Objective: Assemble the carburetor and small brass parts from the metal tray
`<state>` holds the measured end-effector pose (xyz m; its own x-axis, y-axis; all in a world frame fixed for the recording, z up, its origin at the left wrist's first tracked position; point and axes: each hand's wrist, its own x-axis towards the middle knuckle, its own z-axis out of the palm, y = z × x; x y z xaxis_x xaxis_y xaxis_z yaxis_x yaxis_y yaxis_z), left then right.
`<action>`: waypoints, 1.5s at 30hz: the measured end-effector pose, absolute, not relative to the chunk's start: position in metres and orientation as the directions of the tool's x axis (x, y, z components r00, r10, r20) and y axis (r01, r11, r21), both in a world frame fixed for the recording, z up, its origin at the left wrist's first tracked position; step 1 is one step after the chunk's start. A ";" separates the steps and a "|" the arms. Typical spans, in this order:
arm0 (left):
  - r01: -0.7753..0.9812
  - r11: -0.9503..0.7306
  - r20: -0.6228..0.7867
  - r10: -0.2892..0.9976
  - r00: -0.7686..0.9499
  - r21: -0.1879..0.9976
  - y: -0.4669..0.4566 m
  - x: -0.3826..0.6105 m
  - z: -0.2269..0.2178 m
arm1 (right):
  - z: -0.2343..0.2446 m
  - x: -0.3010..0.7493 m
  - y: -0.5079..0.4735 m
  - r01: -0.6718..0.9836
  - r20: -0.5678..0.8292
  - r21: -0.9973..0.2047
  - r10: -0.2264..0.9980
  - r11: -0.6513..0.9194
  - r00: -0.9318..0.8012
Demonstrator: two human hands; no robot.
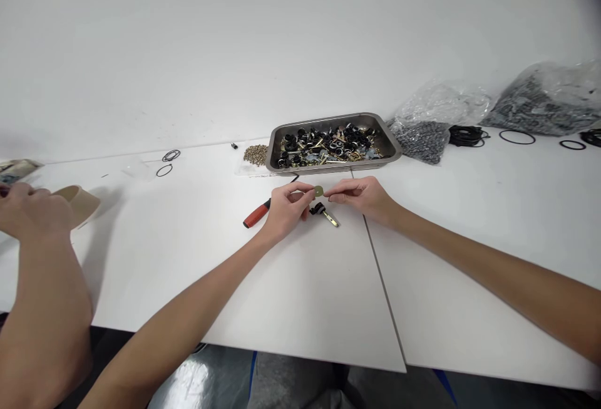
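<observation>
My left hand and my right hand meet over the white table, just in front of the metal tray. Both pinch a small round brass part between their fingertips. Right below it lies a black-and-brass fitting with a short metal pin, close to the left fingers; whether a finger touches it is unclear. A red-handled tool lies on the table under my left hand.
The tray holds several black rings and brass parts. A heap of small brass pieces lies left of it. Plastic bags of dark parts and black O-rings sit at the right. Another person's arm works at the far left.
</observation>
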<state>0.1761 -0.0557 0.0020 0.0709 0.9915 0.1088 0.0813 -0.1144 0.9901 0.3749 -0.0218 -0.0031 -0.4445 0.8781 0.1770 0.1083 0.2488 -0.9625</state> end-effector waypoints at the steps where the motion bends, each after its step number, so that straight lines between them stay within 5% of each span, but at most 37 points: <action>1: 0.080 -0.113 0.108 0.992 0.070 0.990 -0.055 0.176 0.001 | -0.004 0.375 -0.021 0.104 0.178 -0.963 0.876 0.249 -0.447; 9: 0.117 -0.113 0.106 0.992 0.064 0.987 -0.056 0.177 0.001 | -0.004 0.372 -0.028 0.073 0.204 -0.964 0.886 0.257 -0.417; 20: 0.140 -0.251 0.232 0.962 0.140 0.958 -0.064 0.184 0.003 | 0.000 0.369 -0.037 0.178 0.666 -0.645 0.661 0.743 -0.345; 45: 0.100 -0.144 0.126 0.978 0.166 0.985 -0.068 0.185 0.007 | 0.001 0.368 -0.035 0.151 0.450 -0.837 0.818 0.526 -0.357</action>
<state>0.1850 -0.0680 0.0074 0.1658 0.9781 0.1258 0.0999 -0.1436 0.9846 0.3684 -0.0354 0.0006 -0.3571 0.8184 0.4503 0.1510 0.5263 -0.8368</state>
